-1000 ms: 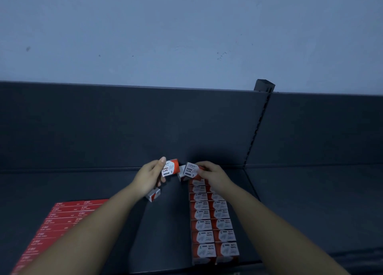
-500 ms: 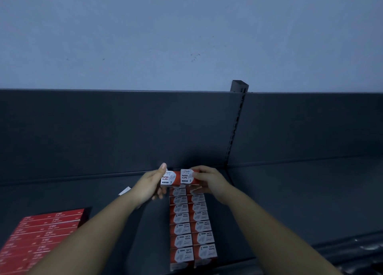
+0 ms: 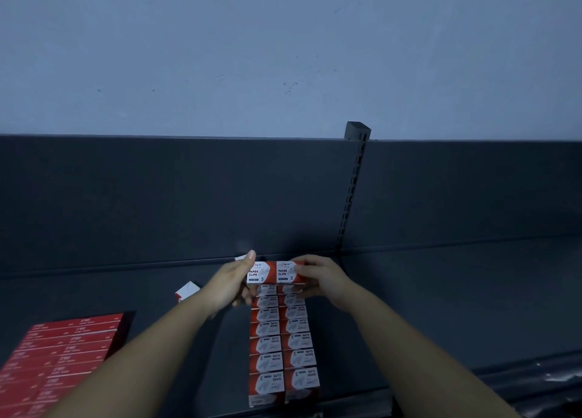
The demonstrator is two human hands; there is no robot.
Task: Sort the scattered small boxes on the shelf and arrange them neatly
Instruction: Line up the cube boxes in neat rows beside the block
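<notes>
Two red-and-white paper clip boxes are held side by side at the far end of a double row of the same boxes (image 3: 282,339) on the dark shelf (image 3: 425,301). My left hand (image 3: 231,283) grips the left box (image 3: 260,272), its thumb over the top edge. My right hand (image 3: 318,277) grips the right box (image 3: 287,272) from the right side. Both labels face me, upright, while the row's labels read upside down. A loose box (image 3: 186,291) lies tilted on the shelf, left of my left wrist. Another white box corner (image 3: 241,258) peeks out behind my left thumb.
A block of flat red boxes (image 3: 59,354) fills the shelf's front left corner. The shelf's dark back panel (image 3: 189,197) rises behind, with a slotted upright post (image 3: 352,190) right of centre. Bare shelf lies to the right of the row.
Both hands brought their two boxes together, side by side, and lined them up at the far end of the double row. The loose box stays on the shelf to the left.
</notes>
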